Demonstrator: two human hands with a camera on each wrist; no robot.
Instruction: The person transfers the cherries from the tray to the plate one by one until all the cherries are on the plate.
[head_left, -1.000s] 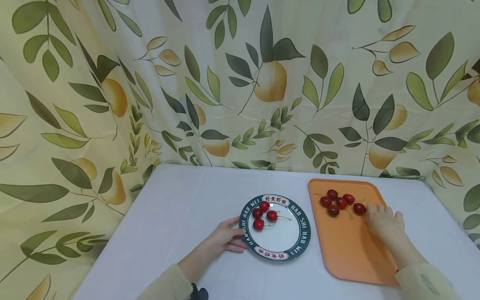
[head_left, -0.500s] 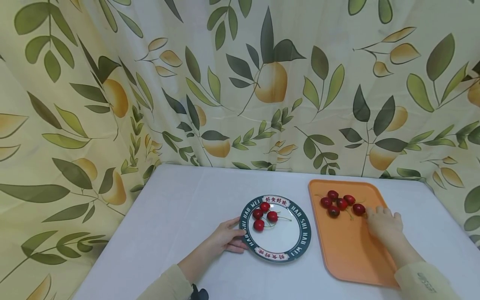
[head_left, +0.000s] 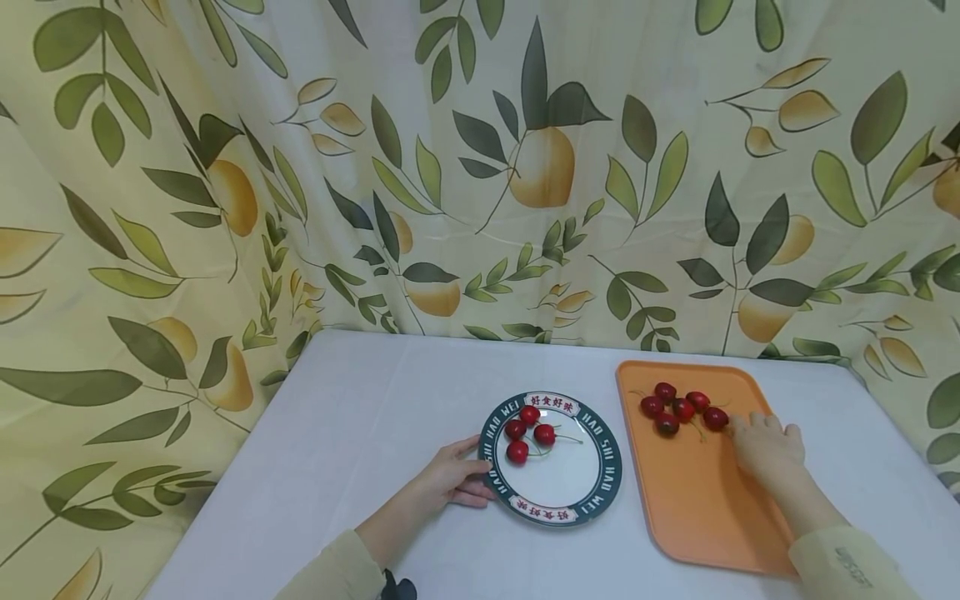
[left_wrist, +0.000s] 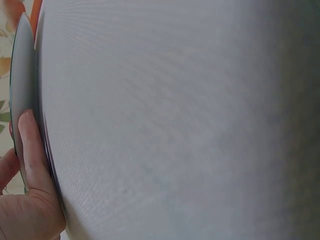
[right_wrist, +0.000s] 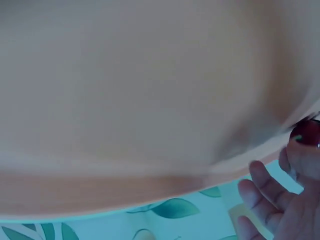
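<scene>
A white plate with a dark green lettered rim bears several red cherries, some with stems showing. My left hand grips its left edge, and the left wrist view has one finger under the plate. On an orange tray to the right lies a cluster of dark red cherries. At the cluster's right side my right hand has its fingertips against one cherry. The right wrist view has this cherry at its right edge, partly covered by a finger; the thumb's contact is hidden.
A white cloth covers the table. Behind it and at the left hangs a curtain printed with leaves and fruit. The tray's raised rim runs close to the plate's right side. A small black object shows near the left sleeve.
The cherry at my right fingertips has shifted slightly left toward the cluster, and my right hand has moved with it. The left hand and the plate stay in place.
</scene>
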